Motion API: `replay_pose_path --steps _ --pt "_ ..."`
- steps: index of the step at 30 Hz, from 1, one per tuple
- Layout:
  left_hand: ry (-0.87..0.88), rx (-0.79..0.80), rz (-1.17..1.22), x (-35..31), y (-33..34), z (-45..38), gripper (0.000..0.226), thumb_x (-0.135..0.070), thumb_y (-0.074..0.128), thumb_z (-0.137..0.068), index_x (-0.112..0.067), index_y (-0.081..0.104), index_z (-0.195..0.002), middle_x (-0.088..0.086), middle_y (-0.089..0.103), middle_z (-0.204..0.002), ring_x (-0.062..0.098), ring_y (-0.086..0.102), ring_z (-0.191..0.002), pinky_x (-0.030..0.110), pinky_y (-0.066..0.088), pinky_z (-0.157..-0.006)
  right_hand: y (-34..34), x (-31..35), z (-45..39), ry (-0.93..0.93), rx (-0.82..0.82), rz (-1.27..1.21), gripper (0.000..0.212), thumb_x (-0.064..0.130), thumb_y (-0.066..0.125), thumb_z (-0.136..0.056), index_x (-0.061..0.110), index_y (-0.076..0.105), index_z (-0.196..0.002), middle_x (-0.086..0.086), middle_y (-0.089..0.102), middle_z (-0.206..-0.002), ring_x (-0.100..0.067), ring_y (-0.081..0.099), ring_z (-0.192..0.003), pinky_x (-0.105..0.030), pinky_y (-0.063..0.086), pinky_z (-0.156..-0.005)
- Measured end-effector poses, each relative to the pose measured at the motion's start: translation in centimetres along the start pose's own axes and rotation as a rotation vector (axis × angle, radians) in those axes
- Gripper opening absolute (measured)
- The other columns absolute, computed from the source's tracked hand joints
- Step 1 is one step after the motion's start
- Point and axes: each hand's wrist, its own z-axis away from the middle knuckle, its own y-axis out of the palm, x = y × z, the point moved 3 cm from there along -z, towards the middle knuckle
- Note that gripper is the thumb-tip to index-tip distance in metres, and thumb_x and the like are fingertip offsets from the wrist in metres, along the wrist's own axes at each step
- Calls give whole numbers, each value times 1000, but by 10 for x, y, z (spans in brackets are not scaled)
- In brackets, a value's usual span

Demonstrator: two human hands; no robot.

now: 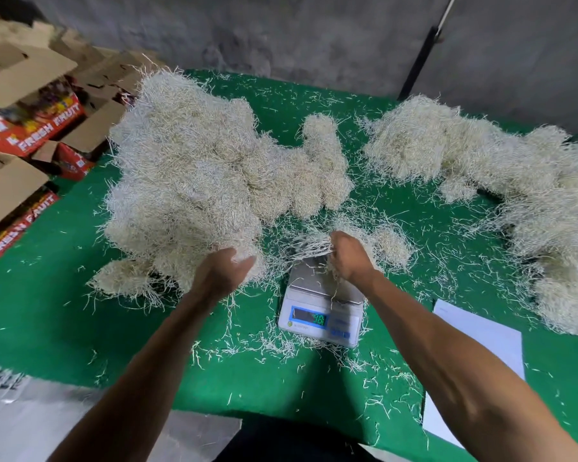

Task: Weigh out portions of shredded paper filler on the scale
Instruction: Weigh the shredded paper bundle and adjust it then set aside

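Right hand gripping filler, scale display toward camera

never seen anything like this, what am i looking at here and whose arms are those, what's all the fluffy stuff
There is no machine here. One camera is worn on a person's head and looks down, so the two bare arms are that person's own.

The fluffy stuff is shredded paper filler. A big pile lies on the left of the green table and another pile on the right. Loose strands are scattered all over.

In the middle stands a small digital scale with a lit display. The right hand grips a handful of paper over the scale's plate. The left hand is at the near edge of the left pile.

A white sheet lies at the right, and fruit boxes stand beyond the table's left edge.
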Motion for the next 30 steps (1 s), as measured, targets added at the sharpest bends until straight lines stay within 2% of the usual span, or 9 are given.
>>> replay_pose_path --steps 4,8,11,13,15,17,22,25,30 --pt "-67 -54 -137 6 9 1 36 -41 73 -89 -10 55 -88 -2 54 -70 20 56 -65 26 43 -54 -4 9 -1 -42 -54 31 18 11 66 -96 8 59 -112 -7 60 -107 -25 61 -100 -32 51 -86" --pt "-96 114 -426 5 15 2 76 -84 58 -75 -11 57 -96 6 60 -91 20 56 -82 32 53 -70 -5 10 -3 13 -60 79 8 12 63 -98 6 59 -100 -9 61 -101 -25 61 -93 -41 54 -94" --pt "-164 316 -341 9 21 2 85 -91 45 -77 -10 66 -89 9 68 -85 21 62 -72 33 54 -75 -10 7 -4 63 -99 79 5 10 62 -96 9 59 -93 -6 58 -97 -24 59 -92 -44 54 -97" --pt "-141 376 -40 4 25 2 59 -65 63 -87 -11 58 -64 6 55 -57 15 44 -46 27 44 -56 -11 5 -6 54 -110 88 10 16 66 -94 14 56 -90 -2 55 -100 -22 56 -95 -45 51 -101" --pt "-185 218 272 -2 23 -1 43 -24 70 -92 -6 53 -57 1 45 -49 10 32 -39 20 33 -44 -9 3 -8 40 -77 107 18 30 72 -92 18 60 -96 0 58 -109 -21 55 -104 -45 45 -110" --pt "-316 37 428 -2 20 -6 22 -2 64 -91 0 63 -70 7 55 -60 12 41 -48 20 33 -41 -6 3 -10 20 -12 123 44 49 76 -86 21 63 -117 -5 58 -132 -25 52 -126 -45 31 -118" --pt "-555 -119 645 -4 27 -12 17 -2 65 -86 1 63 -70 4 53 -61 13 42 -53 25 33 -48 -3 13 -11 -141 241 20 104 67 78 -73 31 30 -158 -5 21 -169 -28 12 -157 -47 -8 -120" --pt "-586 -245 703 -14 28 -11 34 -5 65 -86 -10 51 -55 -3 42 -48 10 34 -45 23 25 -48 -8 16 -11 -163 310 -121 116 70 81 -67 33 22 -160 -3 14 -171 -31 9 -157 -51 -2 -121" --pt "-524 -377 795 -49 8 -14 34 -12 59 -89 -20 46 -58 -3 41 -54 11 34 -48 22 28 -50 -16 38 2 -174 270 -422 90 64 80 -67 33 49 -146 -4 36 -163 -29 38 -148 -55 27 -123"
